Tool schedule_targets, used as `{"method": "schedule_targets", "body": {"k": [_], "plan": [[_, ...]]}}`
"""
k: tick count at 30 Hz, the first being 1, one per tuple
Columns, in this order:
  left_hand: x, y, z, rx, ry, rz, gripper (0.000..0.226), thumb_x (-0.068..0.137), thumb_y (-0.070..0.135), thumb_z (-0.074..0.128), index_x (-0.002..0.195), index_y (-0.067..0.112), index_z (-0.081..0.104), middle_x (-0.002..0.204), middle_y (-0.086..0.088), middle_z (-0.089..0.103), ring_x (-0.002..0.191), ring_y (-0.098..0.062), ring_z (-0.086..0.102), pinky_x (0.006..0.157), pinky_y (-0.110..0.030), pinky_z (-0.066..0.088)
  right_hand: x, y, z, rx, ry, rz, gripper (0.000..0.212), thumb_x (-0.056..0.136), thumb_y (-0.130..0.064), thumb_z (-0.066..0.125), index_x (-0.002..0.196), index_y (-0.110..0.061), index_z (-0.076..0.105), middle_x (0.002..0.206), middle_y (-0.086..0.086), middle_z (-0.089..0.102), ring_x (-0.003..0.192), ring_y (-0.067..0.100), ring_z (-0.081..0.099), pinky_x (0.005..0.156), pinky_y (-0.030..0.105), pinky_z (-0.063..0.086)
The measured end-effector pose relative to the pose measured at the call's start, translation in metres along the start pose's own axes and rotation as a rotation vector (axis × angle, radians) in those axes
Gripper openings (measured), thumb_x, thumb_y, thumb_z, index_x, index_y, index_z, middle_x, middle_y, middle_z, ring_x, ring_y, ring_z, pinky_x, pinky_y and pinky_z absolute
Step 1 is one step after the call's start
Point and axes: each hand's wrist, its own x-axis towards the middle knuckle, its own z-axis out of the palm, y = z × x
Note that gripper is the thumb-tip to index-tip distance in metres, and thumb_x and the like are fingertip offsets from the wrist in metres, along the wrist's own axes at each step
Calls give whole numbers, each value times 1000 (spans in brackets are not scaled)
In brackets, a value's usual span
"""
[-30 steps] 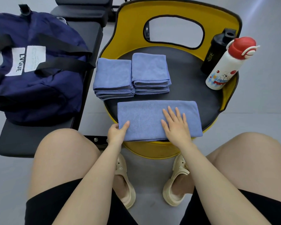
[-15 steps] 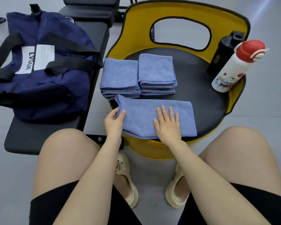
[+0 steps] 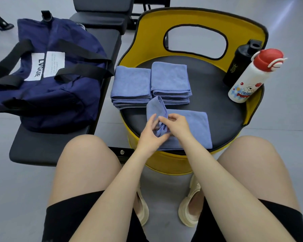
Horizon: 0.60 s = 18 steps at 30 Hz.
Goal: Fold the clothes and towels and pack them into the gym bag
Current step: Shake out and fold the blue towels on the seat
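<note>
A blue towel [image 3: 196, 126] lies on the near part of the black round seat [image 3: 215, 109] of a yellow chair. Its left end is lifted and bunched. My left hand [image 3: 148, 135] and my right hand [image 3: 176, 126] both pinch that raised end between the fingers. Behind it two stacks of folded blue towels [image 3: 131, 84] [image 3: 170, 77] sit side by side on the seat. The navy gym bag [image 3: 47, 74] with black straps rests on a black bench [image 3: 47, 147] to the left, its top closed.
A black bottle [image 3: 241, 62] and a white bottle with a red cap [image 3: 252, 75] stand at the seat's right rim. The chair's yellow backrest [image 3: 196, 20] rises at the far side. My knees and cream sandals [image 3: 191, 212] are below, on a grey floor.
The towel lay flat under both hands. My left hand has lifted its left end and carried it rightward, and my right hand has left the flat cloth and gripped that end too.
</note>
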Motion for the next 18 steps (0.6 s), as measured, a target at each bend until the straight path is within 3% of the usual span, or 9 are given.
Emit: {"method": "schedule_targets", "body": {"k": [2,6,8,10,13,15,18], "plan": [[-3,-3,1,224,-16,55,84,82,13,72,149,18,22,148,2,36,128,-7,39,106,-21,33,0,1,-4,-56,36,-7,5,86,-17,64,84,-14,61,79,1,63,76,16,58,68,29,47],[-7,-16,3,699,-44,196,86,83,12,65,151,13,12,158,-1,12,145,-18,11,116,-25,13,-8,2,-13,-11,85,-18,29,86,-9,55,61,-16,43,56,-2,36,55,12,30,51,25,26],[-7,-20,6,732,-47,176,82,88,10,59,152,13,7,160,1,1,147,-15,1,116,-24,11,-10,3,-20,1,92,-12,30,88,-9,54,60,-17,46,57,-3,40,54,11,31,51,24,26],[-7,-21,10,724,-41,142,79,90,7,54,152,15,5,160,4,-3,147,-13,-2,115,-25,18,-13,4,-29,23,113,-10,28,89,-8,53,62,-16,50,59,-3,43,55,11,33,51,23,27],[-5,-18,17,753,-75,151,74,91,2,48,152,18,9,160,6,-3,147,-12,1,113,-28,28,-14,9,-43,61,140,-18,23,89,-8,52,66,-10,45,59,1,34,56,12,25,49,22,23],[-5,-16,24,802,-107,184,71,93,0,44,152,19,9,160,6,-4,147,-11,-3,115,-27,22,-15,12,-53,84,173,-15,20,88,-7,52,69,-9,45,61,3,30,57,13,22,46,21,21],[-3,-12,34,914,-126,261,67,96,5,41,152,19,6,160,4,-5,147,-13,-8,117,-27,5,-16,17,-67,94,238,15,32,86,-8,52,57,-14,40,58,1,32,61,14,25,52,25,24]]}}
